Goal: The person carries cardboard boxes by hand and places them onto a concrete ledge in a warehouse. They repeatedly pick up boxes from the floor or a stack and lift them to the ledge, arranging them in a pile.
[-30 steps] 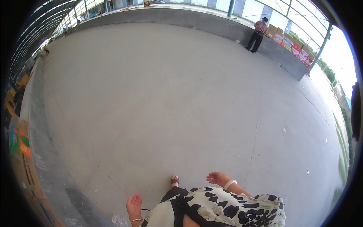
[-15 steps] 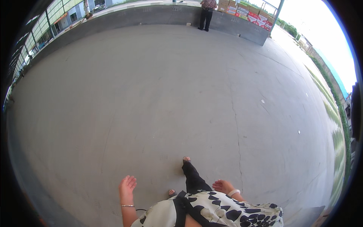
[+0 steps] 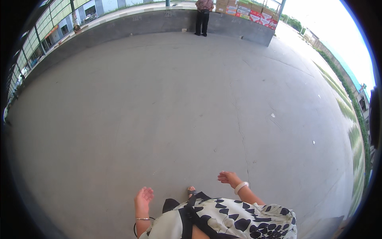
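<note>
My left hand (image 3: 143, 196) hangs in the air at the lower left of my body, empty, its fingers loosely apart and slightly curled. A thin bracelet (image 3: 142, 218) circles that wrist. On the other side my right hand (image 3: 228, 178) reaches forward over the floor, fingers stretched out, holding nothing. A pale, thick bangle (image 3: 241, 187) sits on the right wrist. Between the hands, one sandalled foot (image 3: 191, 191) shows past the black-and-white patterned top (image 3: 230, 217). Neither hand touches anything.
A wide grey concrete floor (image 3: 159, 103) with a crack spreads ahead. At the far side runs a low grey wall (image 3: 151, 23), with stacked cardboard boxes (image 3: 254, 15) on its right part. A person (image 3: 203, 18) stands facing that wall. Small white scraps (image 3: 273, 115) lie to the right.
I have moved forward, and the wall and person look a little closer. My right hand has swung forward and up. My left hand has shifted slightly right. One foot is now hidden.
</note>
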`<state>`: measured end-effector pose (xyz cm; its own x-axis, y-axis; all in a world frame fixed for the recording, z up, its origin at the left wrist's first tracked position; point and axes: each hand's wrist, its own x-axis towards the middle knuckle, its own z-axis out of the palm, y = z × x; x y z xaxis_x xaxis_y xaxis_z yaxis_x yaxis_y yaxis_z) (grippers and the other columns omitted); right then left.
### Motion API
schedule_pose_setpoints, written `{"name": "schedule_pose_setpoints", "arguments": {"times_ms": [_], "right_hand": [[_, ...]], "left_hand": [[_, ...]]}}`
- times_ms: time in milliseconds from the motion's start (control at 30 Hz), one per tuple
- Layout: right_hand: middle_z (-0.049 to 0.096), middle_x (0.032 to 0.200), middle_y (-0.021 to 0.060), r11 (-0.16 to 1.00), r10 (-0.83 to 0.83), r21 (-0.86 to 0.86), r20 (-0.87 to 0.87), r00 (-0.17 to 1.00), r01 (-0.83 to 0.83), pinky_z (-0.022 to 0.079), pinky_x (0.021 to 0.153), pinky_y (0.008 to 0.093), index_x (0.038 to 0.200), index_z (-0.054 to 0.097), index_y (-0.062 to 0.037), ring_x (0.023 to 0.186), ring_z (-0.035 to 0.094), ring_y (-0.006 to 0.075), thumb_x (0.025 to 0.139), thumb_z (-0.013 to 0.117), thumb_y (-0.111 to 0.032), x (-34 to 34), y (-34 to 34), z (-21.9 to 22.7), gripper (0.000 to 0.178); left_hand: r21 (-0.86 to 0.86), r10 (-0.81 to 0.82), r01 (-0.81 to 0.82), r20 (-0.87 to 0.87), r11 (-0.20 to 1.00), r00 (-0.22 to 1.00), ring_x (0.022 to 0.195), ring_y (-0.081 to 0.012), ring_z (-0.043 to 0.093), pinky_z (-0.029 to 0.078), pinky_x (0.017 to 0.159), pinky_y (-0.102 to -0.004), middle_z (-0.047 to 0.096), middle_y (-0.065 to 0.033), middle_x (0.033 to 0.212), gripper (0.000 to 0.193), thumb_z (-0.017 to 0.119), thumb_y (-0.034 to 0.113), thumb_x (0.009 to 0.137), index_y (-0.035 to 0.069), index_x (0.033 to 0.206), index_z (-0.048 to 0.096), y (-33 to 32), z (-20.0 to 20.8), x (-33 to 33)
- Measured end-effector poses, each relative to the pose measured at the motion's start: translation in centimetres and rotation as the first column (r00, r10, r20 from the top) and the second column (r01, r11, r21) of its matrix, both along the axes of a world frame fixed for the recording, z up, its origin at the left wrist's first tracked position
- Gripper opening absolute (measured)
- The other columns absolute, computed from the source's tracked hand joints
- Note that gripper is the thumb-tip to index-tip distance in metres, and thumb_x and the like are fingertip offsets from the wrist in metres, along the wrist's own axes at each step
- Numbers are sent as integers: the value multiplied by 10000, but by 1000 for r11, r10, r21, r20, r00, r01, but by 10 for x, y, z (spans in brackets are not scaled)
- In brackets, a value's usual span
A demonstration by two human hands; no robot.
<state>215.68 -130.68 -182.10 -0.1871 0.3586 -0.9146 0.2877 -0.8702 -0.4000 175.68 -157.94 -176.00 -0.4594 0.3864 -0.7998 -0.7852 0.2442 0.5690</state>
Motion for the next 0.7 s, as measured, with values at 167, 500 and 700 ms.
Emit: {"name": "schedule_pose_setpoints", "arguments": {"times_ms": [167,500,700], "right_hand": [[697,1189,182,992,-14,126,-15,1000,16,553,947,378,1225,626,41,1088,693,276,1008,579,-320,-25,40,7,424],[695,1170,212,997,-43,65,144,989,34,577,910,411,1199,611,77,1038,710,327,1007,575,-272,14,-51,-42,400],[685,1197,233,851,-495,-46,265,828,523,568,933,447,1224,584,93,1076,700,361,1013,545,-260,33,-61,-45,413]], "left_hand": [[-56,-13,16,54,998,998,1075,-299,653,531,908,-446,651,-186,1196,390,557,266,1007,-12,1278,521,20,-24,-16],[-7,-133,137,177,991,975,1046,-286,662,533,891,-432,659,-179,1181,373,544,273,1011,-11,1253,532,128,-81,-83],[90,-290,283,76,955,954,1051,-277,662,532,886,-418,669,-168,1161,357,564,278,1003,2,1229,556,221,-84,-127]]}}
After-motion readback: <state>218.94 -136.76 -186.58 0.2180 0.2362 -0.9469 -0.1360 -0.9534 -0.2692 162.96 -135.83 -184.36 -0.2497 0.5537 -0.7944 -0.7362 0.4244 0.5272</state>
